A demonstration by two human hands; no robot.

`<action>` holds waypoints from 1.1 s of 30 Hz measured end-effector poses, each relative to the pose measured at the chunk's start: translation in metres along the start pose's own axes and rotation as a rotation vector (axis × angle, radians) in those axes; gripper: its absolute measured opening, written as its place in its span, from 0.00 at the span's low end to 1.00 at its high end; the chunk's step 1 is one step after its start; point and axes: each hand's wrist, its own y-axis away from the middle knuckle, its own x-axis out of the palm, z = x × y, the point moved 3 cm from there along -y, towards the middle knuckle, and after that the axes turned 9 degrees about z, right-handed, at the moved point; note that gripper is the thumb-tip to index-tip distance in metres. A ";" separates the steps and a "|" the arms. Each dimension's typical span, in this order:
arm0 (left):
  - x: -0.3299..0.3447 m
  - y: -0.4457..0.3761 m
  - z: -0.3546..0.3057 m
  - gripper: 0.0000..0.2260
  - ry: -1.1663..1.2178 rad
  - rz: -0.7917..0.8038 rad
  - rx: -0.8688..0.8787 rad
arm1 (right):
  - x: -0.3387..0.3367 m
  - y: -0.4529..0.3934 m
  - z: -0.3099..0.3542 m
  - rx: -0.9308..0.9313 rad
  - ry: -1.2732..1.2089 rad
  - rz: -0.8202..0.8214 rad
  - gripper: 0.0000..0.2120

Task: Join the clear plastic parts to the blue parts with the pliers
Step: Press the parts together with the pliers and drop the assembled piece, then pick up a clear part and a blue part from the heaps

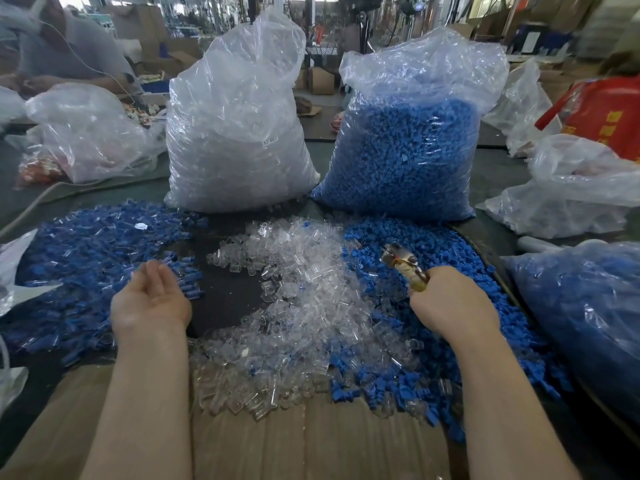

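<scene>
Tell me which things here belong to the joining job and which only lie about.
Job: pliers in right hand; open left hand; clear parts pile; blue parts pile; joined pieces pile.

Lying about: red bag; crumpled plastic bag.

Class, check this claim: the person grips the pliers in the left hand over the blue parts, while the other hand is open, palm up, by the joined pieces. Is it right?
One detail is wrong. The head view shows the pliers gripped in the right hand, not the left. They are over the blue parts, and the left hand is the open one, palm up, by the joined pieces.
</scene>
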 end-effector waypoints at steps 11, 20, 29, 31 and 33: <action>0.021 0.018 0.035 0.05 -1.489 0.451 0.035 | 0.009 0.002 0.008 0.058 0.097 -0.006 0.09; 0.009 0.015 0.065 0.26 -2.253 0.759 0.222 | 0.012 0.002 0.011 0.029 0.103 -0.038 0.09; 0.010 0.014 0.063 0.07 -2.331 0.741 0.355 | 0.008 0.000 0.010 0.008 0.071 -0.112 0.13; 0.011 0.016 0.063 0.03 -2.344 0.734 0.378 | 0.008 0.000 0.010 0.002 0.072 -0.119 0.14; 0.012 0.018 0.062 0.01 -2.304 0.722 0.379 | 0.009 -0.001 0.010 -0.014 0.058 -0.127 0.15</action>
